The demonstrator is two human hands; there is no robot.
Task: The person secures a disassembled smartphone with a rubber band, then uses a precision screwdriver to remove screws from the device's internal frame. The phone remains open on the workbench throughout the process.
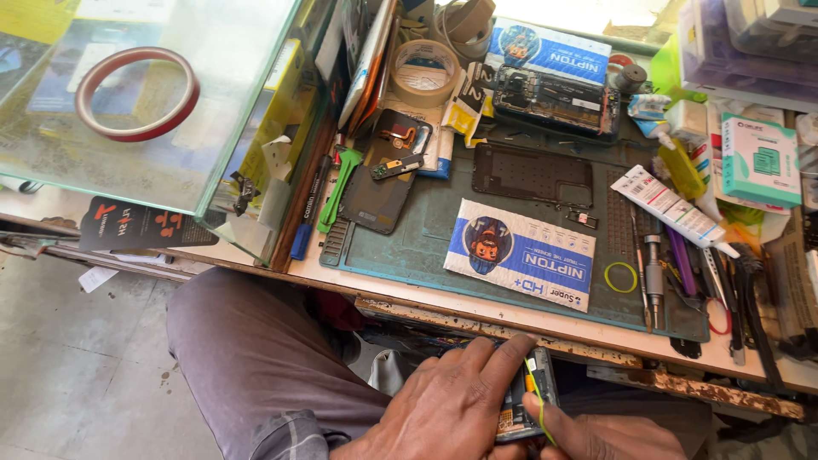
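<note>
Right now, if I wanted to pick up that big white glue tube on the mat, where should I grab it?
Probably the flat middle of the white tube, coming down from above. It lies on its side, slanted, nozzle pointing toward the tools at the mat's right edge. Pinch across its narrow width; its long sides look clear enough for fingers.
</note>
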